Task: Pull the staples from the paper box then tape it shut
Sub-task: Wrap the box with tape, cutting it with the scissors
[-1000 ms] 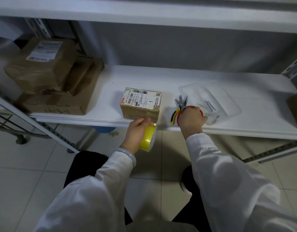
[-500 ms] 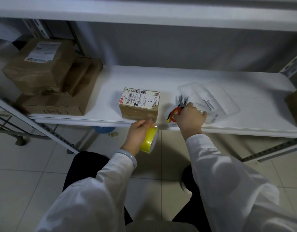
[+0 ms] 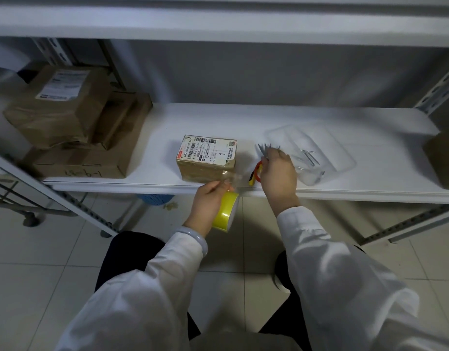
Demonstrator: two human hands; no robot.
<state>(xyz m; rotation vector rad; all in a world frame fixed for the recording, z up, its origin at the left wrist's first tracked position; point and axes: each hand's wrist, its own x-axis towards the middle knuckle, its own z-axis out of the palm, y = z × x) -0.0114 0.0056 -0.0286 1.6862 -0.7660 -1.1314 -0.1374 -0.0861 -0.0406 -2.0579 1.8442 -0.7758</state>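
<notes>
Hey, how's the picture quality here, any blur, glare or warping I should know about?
Head view: dim, bluish light; the small box casts a soft shadow to its left. The shelf edges bow from the wide-angle lens. The right hand and pliers are motion-blurred, as is the stretch of tape above the yellow tape roll. The clear tray is faint; no harsh glare.

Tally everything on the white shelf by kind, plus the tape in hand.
Brown cardboard boxes: 5 (small labelled box, three stacked at left, one cut off at right edge)
Clear plastic tray: 1
Red-and-yellow-handled pliers: 1
Yellow tape roll: 1
Total: 8
</notes>
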